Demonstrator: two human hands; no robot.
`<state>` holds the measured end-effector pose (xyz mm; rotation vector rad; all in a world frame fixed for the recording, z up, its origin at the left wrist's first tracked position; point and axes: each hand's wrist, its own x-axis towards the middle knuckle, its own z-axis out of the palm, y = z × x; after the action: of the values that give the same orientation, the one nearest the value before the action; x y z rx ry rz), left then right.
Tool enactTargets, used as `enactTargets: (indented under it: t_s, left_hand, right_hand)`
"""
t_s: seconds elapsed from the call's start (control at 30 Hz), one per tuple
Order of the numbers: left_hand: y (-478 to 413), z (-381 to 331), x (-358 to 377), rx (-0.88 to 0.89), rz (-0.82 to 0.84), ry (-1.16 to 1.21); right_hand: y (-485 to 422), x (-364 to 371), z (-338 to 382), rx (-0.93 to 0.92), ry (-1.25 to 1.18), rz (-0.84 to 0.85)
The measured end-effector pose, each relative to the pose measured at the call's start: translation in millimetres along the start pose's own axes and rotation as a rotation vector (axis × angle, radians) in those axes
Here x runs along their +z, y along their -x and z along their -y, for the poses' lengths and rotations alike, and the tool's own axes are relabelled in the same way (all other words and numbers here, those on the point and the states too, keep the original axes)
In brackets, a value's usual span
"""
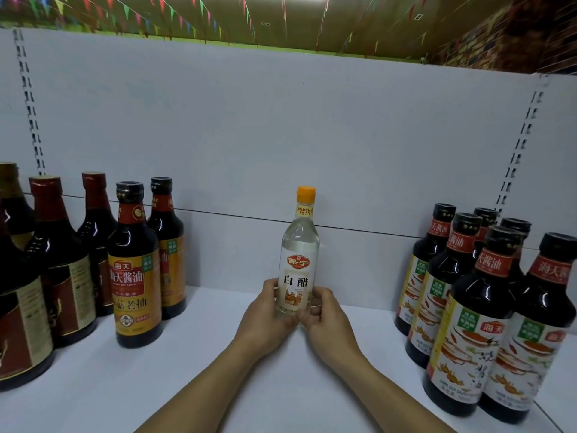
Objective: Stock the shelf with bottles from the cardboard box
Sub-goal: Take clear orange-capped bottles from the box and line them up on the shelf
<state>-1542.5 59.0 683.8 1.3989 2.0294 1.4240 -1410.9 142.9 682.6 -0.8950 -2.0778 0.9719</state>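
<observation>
A clear vinegar bottle (299, 254) with an orange cap and a white label stands upright near the middle of the white shelf (193, 354). My left hand (265, 317) grips its lower left side, fingers curled round the base. My right hand (324, 320) grips the lower right side in the same way. The two hands meet in front of the bottle's bottom, hiding where it touches the shelf. The cardboard box is out of view.
Dark soy sauce bottles with yellow labels (137, 270) and several brown-labelled ones (59, 267) stand at the left. Several dark bottles with white labels (480, 326) are grouped at the right. The white back panel (281, 135) rises behind.
</observation>
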Motion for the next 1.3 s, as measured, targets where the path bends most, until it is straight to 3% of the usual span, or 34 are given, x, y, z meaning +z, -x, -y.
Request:
enactTargets:
  t_s: [0.97, 1.3]
  left_hand:
    - [2, 3, 6, -0.010, -0.096, -0.105]
    - [24, -18, 14, 0.065, -0.170, -0.469]
  right_hand:
    - [-1, 6, -2, 0.022, 0.151, -0.033]
    - [4, 2, 3, 0.016, 0.071, -0.082]
